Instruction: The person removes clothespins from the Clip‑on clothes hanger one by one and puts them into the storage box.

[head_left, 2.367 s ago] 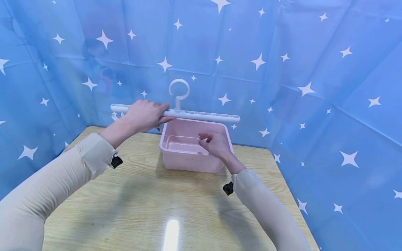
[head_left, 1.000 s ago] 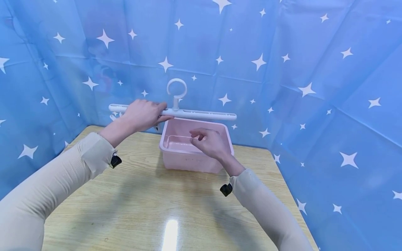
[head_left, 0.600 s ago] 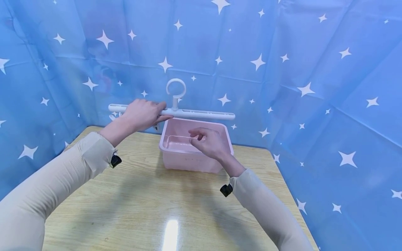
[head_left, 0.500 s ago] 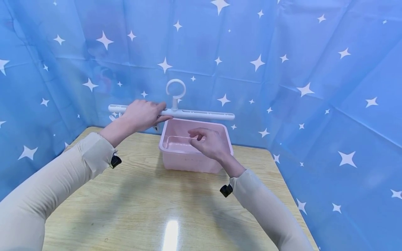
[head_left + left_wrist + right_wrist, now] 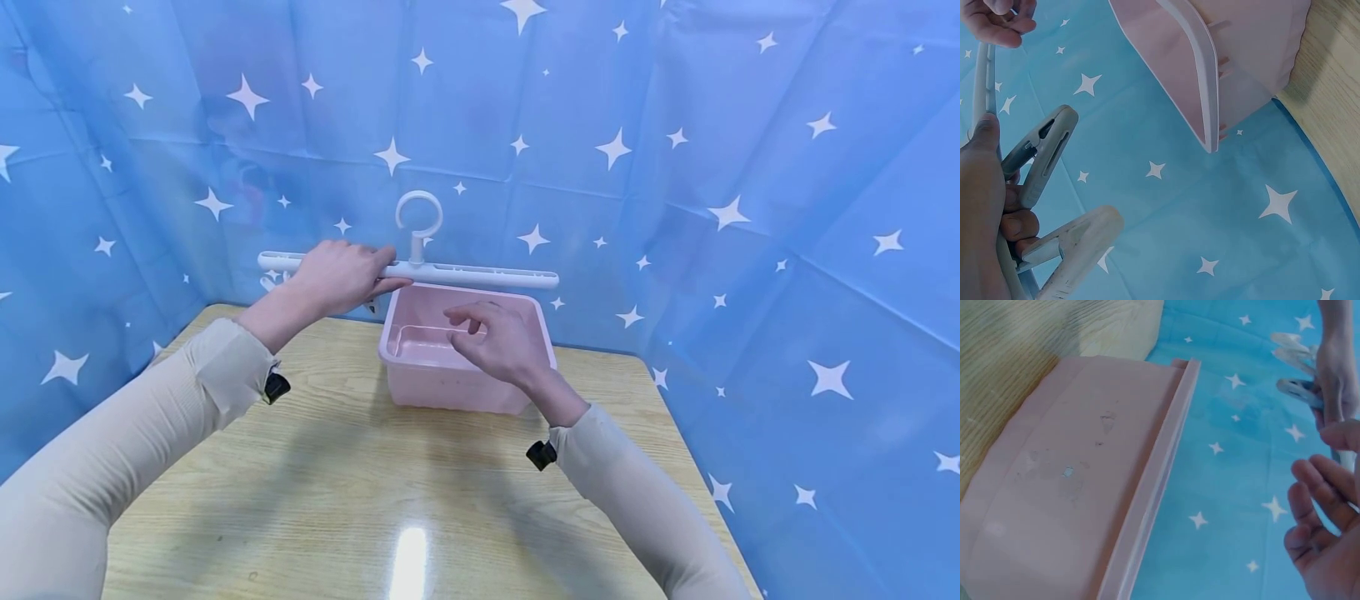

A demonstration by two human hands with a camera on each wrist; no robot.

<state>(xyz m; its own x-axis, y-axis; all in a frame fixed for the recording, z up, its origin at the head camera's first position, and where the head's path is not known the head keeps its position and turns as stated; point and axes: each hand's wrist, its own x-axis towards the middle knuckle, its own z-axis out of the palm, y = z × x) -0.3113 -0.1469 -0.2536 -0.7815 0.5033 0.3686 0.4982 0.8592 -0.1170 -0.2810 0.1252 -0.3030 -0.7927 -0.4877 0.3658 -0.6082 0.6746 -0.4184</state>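
Note:
My left hand (image 5: 341,275) grips the bar of a white clip hanger (image 5: 480,275), just left of its ring-shaped hook. The hanger is held level above the back of the pink bin (image 5: 457,387), its right half over the bin's far rim. In the left wrist view, two white clips (image 5: 1054,153) stick out from the bar beside the fingers of the left hand (image 5: 982,206). My right hand (image 5: 498,342) hovers over the bin with loosely curled fingers and nothing between them. The right wrist view shows those fingers (image 5: 1322,512) apart from the bar.
The bin stands at the back of a light wooden table (image 5: 322,500). A blue curtain with white stars (image 5: 480,100) closes off the back and both sides. The black wrist cameras (image 5: 277,386) sit at both cuffs.
Since the earliest frame, my right hand has shifted left and slightly up over the bin. The hanger has drifted a little to the left in my left hand.

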